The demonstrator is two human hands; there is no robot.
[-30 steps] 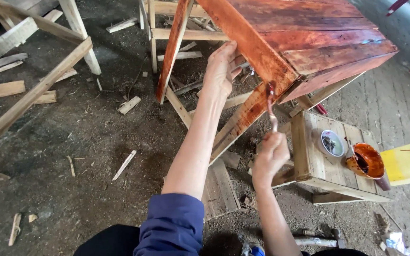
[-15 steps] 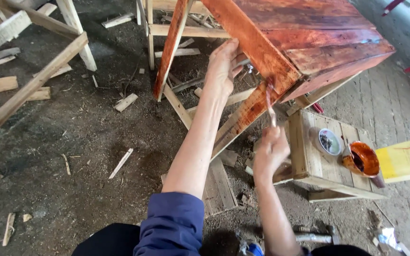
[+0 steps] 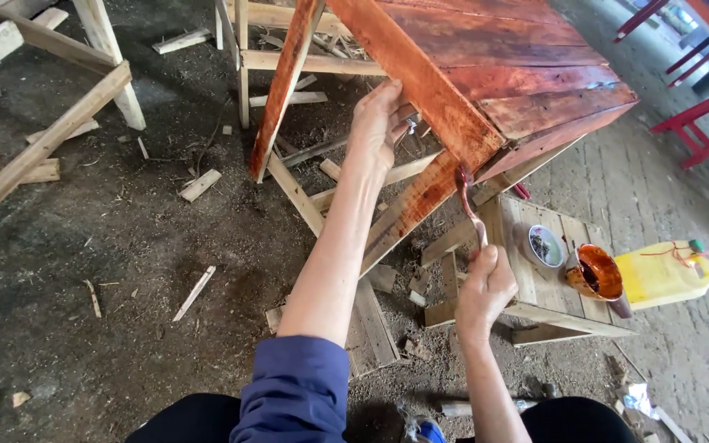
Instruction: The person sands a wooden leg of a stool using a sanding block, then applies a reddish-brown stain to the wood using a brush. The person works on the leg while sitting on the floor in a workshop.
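1. A tilted wooden table (image 3: 502,74), stained red-brown, is seen tipped on its side over a dirt floor (image 3: 125,246) littered with wood offcuts.
2. The left hand (image 3: 377,123) is clasped around the table's frame rail from below, fingers curled over the inner edge; the arm, in a blue sleeve (image 3: 297,390), is stretched forward.
3. The right hand (image 3: 486,287) is clenched around the handle of a paintbrush (image 3: 471,209), held upright.
4. The brush's bristle end is pressed against the lower edge of the stained rail, near the table corner; handle and bristles are coated in the same red-brown stain.
5. Just right of the right hand, a low unpainted wooden stool (image 3: 547,283) is noted.
6. On the stool stand a small pale bowl (image 3: 542,244) and, beside it, an orange-stained cup (image 3: 596,277) holding dark liquid.
7. A yellow plastic jerrycan (image 3: 666,275) lies on the floor just beyond the stool.
8. One table leg (image 3: 285,82) is stained; the other legs and cross braces below are bare wood.
9. An unpainted timber frame (image 3: 51,74) lies at upper left, and red furniture legs (image 3: 699,123) are seen at upper right.
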